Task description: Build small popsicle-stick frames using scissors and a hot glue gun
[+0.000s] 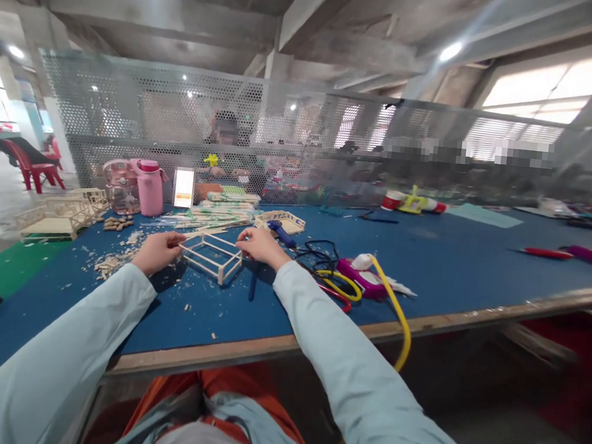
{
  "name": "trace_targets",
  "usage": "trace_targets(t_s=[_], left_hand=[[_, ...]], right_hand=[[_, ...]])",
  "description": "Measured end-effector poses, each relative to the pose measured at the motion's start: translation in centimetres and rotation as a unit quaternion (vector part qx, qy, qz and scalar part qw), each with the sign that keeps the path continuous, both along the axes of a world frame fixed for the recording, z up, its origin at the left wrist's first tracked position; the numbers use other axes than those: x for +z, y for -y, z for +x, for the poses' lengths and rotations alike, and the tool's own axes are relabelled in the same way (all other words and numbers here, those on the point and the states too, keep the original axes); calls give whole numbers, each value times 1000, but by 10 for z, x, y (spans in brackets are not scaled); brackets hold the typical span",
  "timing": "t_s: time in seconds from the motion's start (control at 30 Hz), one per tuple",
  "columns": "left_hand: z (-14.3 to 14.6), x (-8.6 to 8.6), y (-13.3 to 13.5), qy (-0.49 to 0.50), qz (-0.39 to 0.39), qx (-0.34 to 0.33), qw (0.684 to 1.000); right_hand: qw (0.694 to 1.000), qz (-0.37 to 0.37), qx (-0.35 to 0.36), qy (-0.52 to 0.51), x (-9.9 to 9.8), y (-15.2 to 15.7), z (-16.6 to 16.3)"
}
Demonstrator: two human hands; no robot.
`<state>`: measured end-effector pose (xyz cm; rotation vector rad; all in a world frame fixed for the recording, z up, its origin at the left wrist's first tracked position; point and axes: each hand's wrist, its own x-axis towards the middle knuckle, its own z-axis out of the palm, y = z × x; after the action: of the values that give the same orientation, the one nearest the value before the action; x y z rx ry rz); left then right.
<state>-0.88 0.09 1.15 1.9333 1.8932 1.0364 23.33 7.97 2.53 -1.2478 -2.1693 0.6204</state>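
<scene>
A small open box frame of thin wooden sticks (221, 272) is held between my two hands over the blue table. My left hand (158, 252) pinches its left corner with thumb and fingertips. At the right upper corner, my right hand (263, 247) grips the frame with bent fingers. A blue glue gun (281, 234) lies just beyond my right hand. Behind it rests a wooden tray with a cut-out railing (288, 221). A thin dark blue stick (253, 286) lies below the right hand.
Wood scraps (108, 262) litter the table on the left. Finished-looking wooden frames (59, 213) stand at the left edge. A pink bottle (150, 190) and stick bundles (224, 209) are behind. A purple power strip (361, 277) with a yellow cable (395, 305) lies right. A perforated screen (305, 125) borders the back.
</scene>
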Motion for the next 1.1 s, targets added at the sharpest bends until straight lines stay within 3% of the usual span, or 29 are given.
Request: trace_targets(t_s=[0.2,0.37,0.5,0.6,0.73,0.87,0.97,1.1], left_hand=[[-7,1,12,6,-3,-26,1000],[-3,3,15,-90,-2,-52,995],[-6,8,18,-124,38,8,992],[-10,7,14,-130,84,46,987],[-8,4,1,-132,95,-21,987],[6,6,-12,-123,10,-12,992],[14,6,-16,-162,-51,-14,985],[17,4,-14,-222,-78,-15,972]], right_hand=[[997,68,-3,32,9,-33,-17],[990,130,-43,46,8,-33,-13],[983,163,-83,30,10,-24,4],[989,145,-31,25,9,-8,10],[985,130,56,103,3,18,-3],[973,105,48,202,-2,30,-20],[969,100,30,223,-4,29,-23],[968,85,25,236,-5,25,-22]])
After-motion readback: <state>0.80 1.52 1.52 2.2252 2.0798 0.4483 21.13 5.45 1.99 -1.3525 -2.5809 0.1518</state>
